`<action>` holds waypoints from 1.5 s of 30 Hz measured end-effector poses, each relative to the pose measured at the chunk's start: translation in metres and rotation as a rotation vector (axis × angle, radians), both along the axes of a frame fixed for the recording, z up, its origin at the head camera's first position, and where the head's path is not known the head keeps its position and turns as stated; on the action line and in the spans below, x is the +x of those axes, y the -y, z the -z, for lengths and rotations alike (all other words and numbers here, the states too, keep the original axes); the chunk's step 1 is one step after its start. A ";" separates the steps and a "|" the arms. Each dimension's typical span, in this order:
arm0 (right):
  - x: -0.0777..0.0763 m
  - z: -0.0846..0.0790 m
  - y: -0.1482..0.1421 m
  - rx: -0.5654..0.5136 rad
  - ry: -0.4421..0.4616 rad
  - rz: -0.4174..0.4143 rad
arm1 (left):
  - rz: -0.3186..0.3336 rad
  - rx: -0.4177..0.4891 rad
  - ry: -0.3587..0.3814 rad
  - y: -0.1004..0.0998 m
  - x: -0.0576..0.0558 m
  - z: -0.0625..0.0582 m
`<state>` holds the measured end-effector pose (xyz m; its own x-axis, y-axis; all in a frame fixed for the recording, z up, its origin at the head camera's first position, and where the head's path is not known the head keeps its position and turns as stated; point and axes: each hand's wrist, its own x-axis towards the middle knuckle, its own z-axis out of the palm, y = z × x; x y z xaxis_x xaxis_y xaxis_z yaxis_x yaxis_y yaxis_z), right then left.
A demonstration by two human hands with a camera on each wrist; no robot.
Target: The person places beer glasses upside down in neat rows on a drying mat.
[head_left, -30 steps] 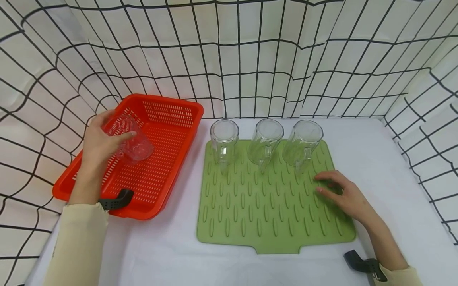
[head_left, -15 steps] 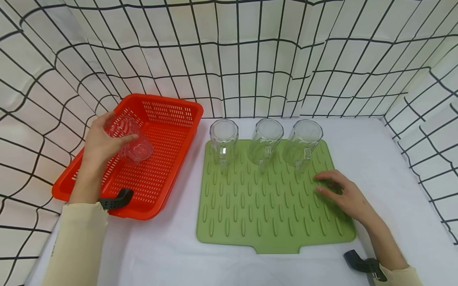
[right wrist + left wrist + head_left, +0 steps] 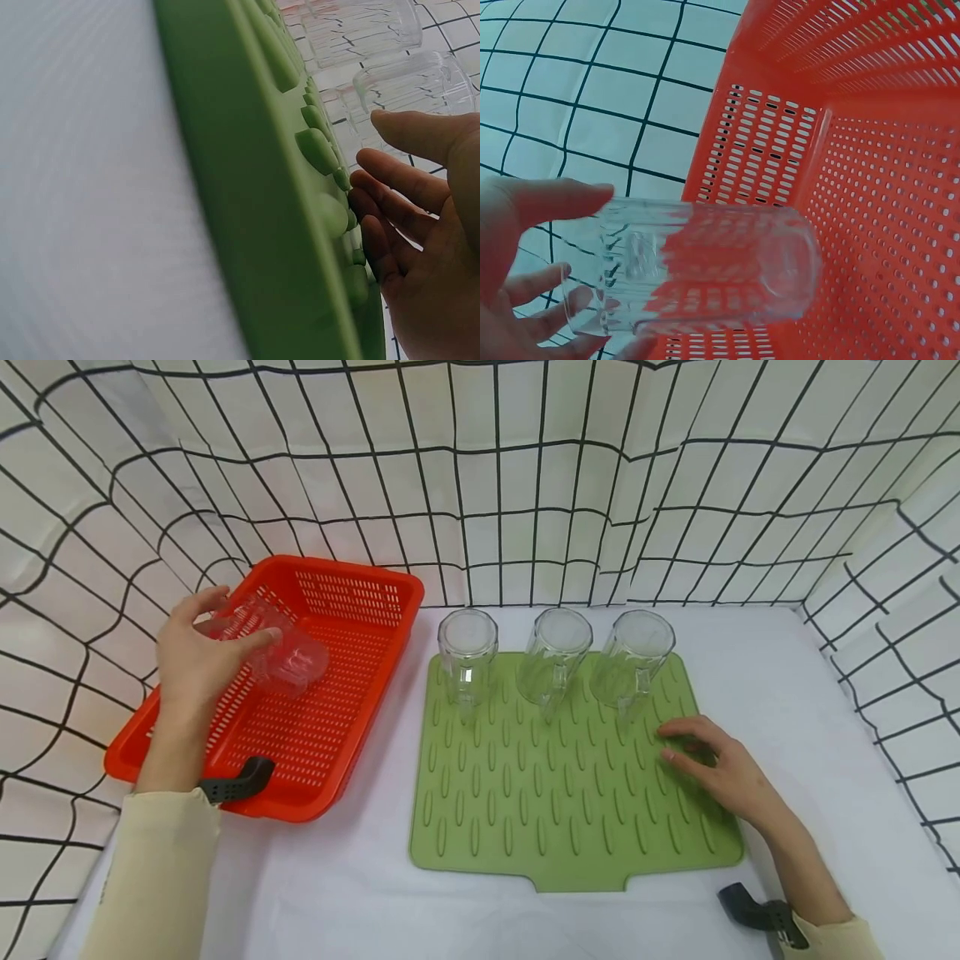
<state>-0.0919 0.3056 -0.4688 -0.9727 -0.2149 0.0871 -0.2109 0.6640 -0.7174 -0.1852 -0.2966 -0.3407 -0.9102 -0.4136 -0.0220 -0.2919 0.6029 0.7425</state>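
My left hand (image 3: pixel 197 652) grips a clear glass mug (image 3: pixel 288 656) near its open end, over the red plastic basket (image 3: pixel 352 777). In the left wrist view the glass mug (image 3: pixel 735 262) lies on its side, thumb above and fingers beneath, its base toward the basket; its handle is hard to make out. My right hand (image 3: pixel 716 768) rests at the right side of the green drying mat (image 3: pixel 525 793), fingers loosely curved around nothing. Upside down along the mat's far edge stand a left mug (image 3: pixel 468 652), a middle mug (image 3: pixel 557 656) and a right mug (image 3: pixel 633 656), handles facing me.
A white curtain with a black grid (image 3: pixel 517 485) closes off the back and both sides. White cloth (image 3: pixel 337 885) covers the table. A black wrist strap mount (image 3: pixel 247 781) juts over the basket's near rim, and another mount (image 3: pixel 757 910) sits on the right wrist.
My left hand has shifted slightly left and lifted a little, bringing the mug along and tipping it more toward lying flat. The right hand and the three standing mugs stay put.
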 end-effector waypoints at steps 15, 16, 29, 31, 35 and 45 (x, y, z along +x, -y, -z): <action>0.000 -0.001 -0.001 -0.010 -0.003 -0.008 | -0.041 -0.010 -0.167 -0.009 0.005 -0.009; 0.000 -0.001 0.000 -0.011 -0.004 -0.008 | -0.038 -0.006 -0.174 -0.009 0.006 -0.009; -0.001 0.001 -0.001 -0.006 -0.013 -0.009 | 0.033 0.190 -0.367 -0.012 0.010 -0.011; 0.000 0.001 -0.001 -0.006 -0.012 -0.010 | 0.044 0.271 -0.391 -0.012 0.011 -0.010; -0.001 0.001 -0.002 -0.008 -0.013 -0.012 | 0.068 0.438 -0.437 -0.010 0.012 -0.010; -0.001 0.000 -0.001 -0.011 -0.001 -0.010 | 0.128 0.584 -0.473 -0.011 0.013 -0.008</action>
<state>-0.0928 0.3071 -0.4689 -0.9705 -0.2235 0.0902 -0.2179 0.6541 -0.7243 -0.1721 -0.2855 -0.3329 -0.9171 -0.3453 0.1991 0.1822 0.0812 0.9799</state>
